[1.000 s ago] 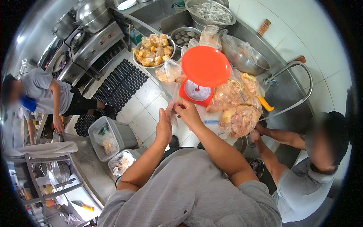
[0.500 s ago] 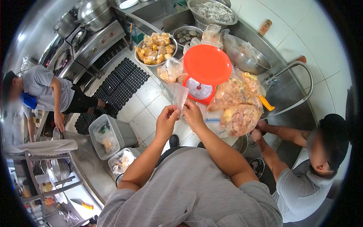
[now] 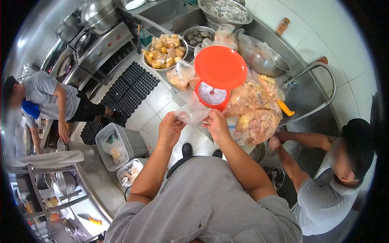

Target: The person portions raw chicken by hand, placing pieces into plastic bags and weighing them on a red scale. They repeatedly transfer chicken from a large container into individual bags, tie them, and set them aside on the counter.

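Observation:
A clear plastic bag point(image 3: 192, 111) is stretched between my two hands, in front of the kitchen scale. My left hand point(image 3: 172, 126) pinches its left edge, and my right hand point(image 3: 216, 123) grips the other side. Just beyond stands the red kitchen scale point(image 3: 221, 68), its round pan bare and its white dial facing me. To the right of the scale lie bags of raw chicken point(image 3: 259, 125). A smaller tied bag of food point(image 3: 181, 75) sits at the scale's left.
A bowl of bagged yellow pieces point(image 3: 165, 52), a bowl of shellfish point(image 3: 199, 37) and a colander of shrimp point(image 3: 227, 11) stand farther back. A co-worker point(image 3: 328, 182) works at the sink on the right, near the faucet point(image 3: 333, 81). Another person point(image 3: 52, 97) stands left. Grey bins point(image 3: 115, 146) are on the floor.
My hands have moved apart, spreading the plastic bag wide between them. Before, they were close together with the bag hanging narrow. The view has shifted slightly.

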The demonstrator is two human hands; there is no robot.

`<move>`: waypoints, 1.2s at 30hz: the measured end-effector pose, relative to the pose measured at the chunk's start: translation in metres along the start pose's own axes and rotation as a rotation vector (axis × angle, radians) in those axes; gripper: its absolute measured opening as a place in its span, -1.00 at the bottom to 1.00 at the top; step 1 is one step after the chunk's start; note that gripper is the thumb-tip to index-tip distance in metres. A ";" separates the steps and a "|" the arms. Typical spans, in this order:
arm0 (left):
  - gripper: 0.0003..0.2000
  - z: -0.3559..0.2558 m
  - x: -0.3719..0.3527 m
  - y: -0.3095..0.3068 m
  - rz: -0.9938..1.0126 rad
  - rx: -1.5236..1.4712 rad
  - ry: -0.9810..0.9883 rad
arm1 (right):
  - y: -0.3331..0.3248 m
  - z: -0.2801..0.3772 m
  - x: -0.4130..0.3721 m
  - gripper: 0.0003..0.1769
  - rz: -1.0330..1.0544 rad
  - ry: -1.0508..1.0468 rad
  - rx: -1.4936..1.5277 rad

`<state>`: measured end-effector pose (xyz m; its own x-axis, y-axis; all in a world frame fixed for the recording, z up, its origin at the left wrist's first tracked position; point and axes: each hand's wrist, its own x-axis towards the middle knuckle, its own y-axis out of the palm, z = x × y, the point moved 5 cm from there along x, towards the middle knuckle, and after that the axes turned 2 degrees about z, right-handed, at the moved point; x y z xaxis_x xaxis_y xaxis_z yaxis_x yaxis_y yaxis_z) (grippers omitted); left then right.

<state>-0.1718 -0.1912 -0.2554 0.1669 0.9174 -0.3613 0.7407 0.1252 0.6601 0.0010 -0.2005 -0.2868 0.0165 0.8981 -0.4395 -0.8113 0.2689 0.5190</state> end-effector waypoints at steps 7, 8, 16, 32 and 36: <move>-0.96 0.013 -0.004 0.011 0.124 0.118 0.031 | 0.034 0.032 -0.025 -0.67 0.083 -0.394 -0.823; -0.96 0.014 -0.006 0.017 0.128 0.078 0.027 | 0.025 0.029 -0.021 -0.61 0.114 -0.338 -1.005; -0.95 0.008 0.000 0.011 0.124 -0.267 -0.074 | 0.007 0.003 -0.025 -0.80 0.156 0.122 0.355; -0.87 -0.039 -0.017 0.050 0.037 1.131 0.303 | -0.059 0.134 -0.087 -0.66 -0.095 -0.544 -1.352; -0.87 -0.035 -0.024 0.083 0.114 1.199 0.415 | -0.108 0.122 -0.100 -0.68 -0.284 -0.408 -1.787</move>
<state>-0.1367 -0.1902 -0.1689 0.2139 0.9763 0.0335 0.8935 -0.1817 -0.4106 0.1580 -0.2771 -0.2089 0.1481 0.9881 -0.0413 -0.3309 0.0102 -0.9436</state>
